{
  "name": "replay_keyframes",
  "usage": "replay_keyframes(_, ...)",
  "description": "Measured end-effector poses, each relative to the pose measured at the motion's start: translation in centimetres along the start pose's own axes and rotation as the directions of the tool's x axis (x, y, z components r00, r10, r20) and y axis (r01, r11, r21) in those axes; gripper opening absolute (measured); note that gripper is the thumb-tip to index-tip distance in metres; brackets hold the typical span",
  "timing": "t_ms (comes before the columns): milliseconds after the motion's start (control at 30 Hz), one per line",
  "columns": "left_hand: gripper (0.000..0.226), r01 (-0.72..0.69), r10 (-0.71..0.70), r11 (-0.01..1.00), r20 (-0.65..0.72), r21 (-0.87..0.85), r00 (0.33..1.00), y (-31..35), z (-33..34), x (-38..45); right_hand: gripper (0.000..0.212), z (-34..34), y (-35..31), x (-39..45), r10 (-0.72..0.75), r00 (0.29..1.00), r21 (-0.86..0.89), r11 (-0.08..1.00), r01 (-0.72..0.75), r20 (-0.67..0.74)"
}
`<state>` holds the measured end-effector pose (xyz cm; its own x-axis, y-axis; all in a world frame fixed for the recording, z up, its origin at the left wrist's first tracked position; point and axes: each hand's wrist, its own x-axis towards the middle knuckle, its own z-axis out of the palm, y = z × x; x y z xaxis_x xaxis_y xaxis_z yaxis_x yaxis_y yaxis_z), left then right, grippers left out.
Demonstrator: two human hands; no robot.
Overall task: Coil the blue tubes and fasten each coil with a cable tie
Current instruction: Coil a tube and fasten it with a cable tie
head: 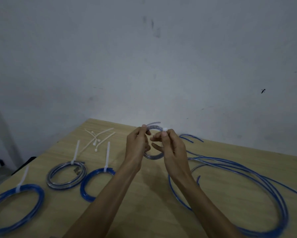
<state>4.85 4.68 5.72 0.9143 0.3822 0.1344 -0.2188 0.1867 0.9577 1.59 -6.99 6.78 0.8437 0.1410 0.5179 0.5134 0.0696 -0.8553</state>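
Above the middle of the pale wooden table (144,203) a person holds up a small coil of translucent bluish plastic tube (153,156). The left hand (138,143) grips the coil's upper left arc, fingers curled round it, with two loose tube ends poking out past the fingertips. The right hand (171,145) pinches a white cable-tie head (165,129) against the coil's upper right arc between thumb and forefinger; its other fingers spread loosely inside the ring. The coil is raised off the table.

To the left of the held coil, three finished rings lie flat on the table, each cinched by a white cable tie with its tail sticking up: a dark blue coil (96,184) nearest, a greyish clear coil (67,175) beyond it, and a larger blue coil (15,206) at the table's left edge.

Behind and left of the held coil, near the table's far edge, lies a loose scatter of cream cable ties (99,137).

To the right of the held coil, long uncoiled blue tubes (247,177) sprawl in wide loops across the table, running off its near right edge, with a few cut ends pointing toward the grey scuffed wall (144,57).
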Motion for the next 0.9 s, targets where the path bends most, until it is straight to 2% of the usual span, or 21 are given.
replay_keyframes(167, 0.046, 0.066, -0.067, 0.996, -0.001, -0.055, 0.998, -0.9, 0.8, -0.7, 0.034, -0.2, 1.2, -0.4, -0.040, 0.999, -0.028, 0.999, 0.039, -0.018)
replay_keyframes(300, 0.036, 0.150, -0.149, 0.984, 0.021, -0.098, 0.989, -1.1, 0.9, -0.3, 0.034, -0.7, 2.0, -0.3, -0.022, 1.000, -0.023, 1.000, 0.022, -0.011)
replay_keyframes(400, 0.021, 0.127, -0.119, 0.987, 0.076, -0.101, 0.990, -1.1, 0.6, -0.3, 0.032, -1.2, 1.9, -0.1, -0.004, 1.000, -0.012, 1.000, 0.004, 0.003)
replay_keyframes(533, 0.014, 0.077, -0.075, 0.996, 0.037, -0.037, 0.996, -1.3, 0.5, -0.4, 0.023, -1.6, 1.6, 0.3, -0.003, 1.000, -0.070, 0.998, 0.002, -0.008)
replay_keyframes(600, 0.011, 0.032, -0.033, 0.999, 0.027, 0.028, 0.999, -1.4, 0.5, -0.7, 0.019, -1.8, 1.6, 0.4, -0.025, 0.999, -0.121, 0.992, 0.020, -0.046)
replay_keyframes(700, 0.010, -0.148, 0.139, 0.976, 0.070, 0.158, 0.988, -1.5, 0.6, -1.1, 0.019, -2.2, 1.3, 0.8, -0.046, 0.989, -0.162, 0.986, 0.023, -0.139)
replay_keyframes(900, 0.011, -0.404, 0.344, 0.842, 0.220, 0.358, 0.913, -2.0, 1.1, -1.4, 0.028, -3.5, 1.9, 1.7, -0.025, 0.981, -0.249, 0.968, -0.023, -0.190)
